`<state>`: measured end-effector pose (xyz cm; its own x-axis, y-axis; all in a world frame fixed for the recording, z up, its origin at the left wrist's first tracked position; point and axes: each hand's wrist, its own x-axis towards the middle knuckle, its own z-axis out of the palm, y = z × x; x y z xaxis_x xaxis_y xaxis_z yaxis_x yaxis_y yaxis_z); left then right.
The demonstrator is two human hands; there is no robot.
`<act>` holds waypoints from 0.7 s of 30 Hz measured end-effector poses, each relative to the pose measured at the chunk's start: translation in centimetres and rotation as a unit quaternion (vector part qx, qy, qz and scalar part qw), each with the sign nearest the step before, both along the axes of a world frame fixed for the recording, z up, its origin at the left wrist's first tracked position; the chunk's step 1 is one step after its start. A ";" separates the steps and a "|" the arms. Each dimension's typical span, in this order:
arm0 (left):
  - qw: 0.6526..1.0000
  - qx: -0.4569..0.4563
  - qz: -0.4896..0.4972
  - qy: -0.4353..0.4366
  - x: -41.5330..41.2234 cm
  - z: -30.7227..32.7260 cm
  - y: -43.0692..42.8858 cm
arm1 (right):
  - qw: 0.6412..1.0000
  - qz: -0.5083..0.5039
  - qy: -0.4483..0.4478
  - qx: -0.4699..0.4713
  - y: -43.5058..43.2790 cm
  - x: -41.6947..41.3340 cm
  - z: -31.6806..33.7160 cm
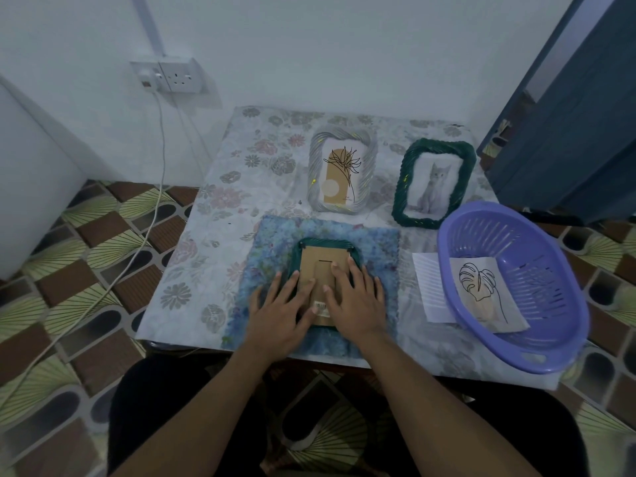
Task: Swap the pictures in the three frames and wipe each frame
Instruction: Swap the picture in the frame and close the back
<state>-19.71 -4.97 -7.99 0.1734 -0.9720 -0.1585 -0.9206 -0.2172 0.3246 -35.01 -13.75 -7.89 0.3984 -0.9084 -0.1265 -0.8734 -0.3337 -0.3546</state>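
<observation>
Roughly, one floral table carries one purple basket, one blue cloth and three frames. The grey frame and the cat frame show their pictures. The third frame lies face down on the cloth with its picture hidden. The left hand and right hand press flat on its back, fingers straight, grasping nothing.

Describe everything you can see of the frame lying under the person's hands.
The frame is dark green with a twisted, rope-like border, seemingly plastic. It lies face down on a fuzzy blue cloth, its brown cardboard backing up, showing a slot and a barcode sticker. The left hand and right hand rest flat on the backing.
</observation>
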 end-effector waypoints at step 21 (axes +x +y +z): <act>0.998 -0.056 -0.004 -0.043 -0.1 -1.0 0.3 | 0.999 -0.042 -0.001 0.009 2.7 -3.8 3.2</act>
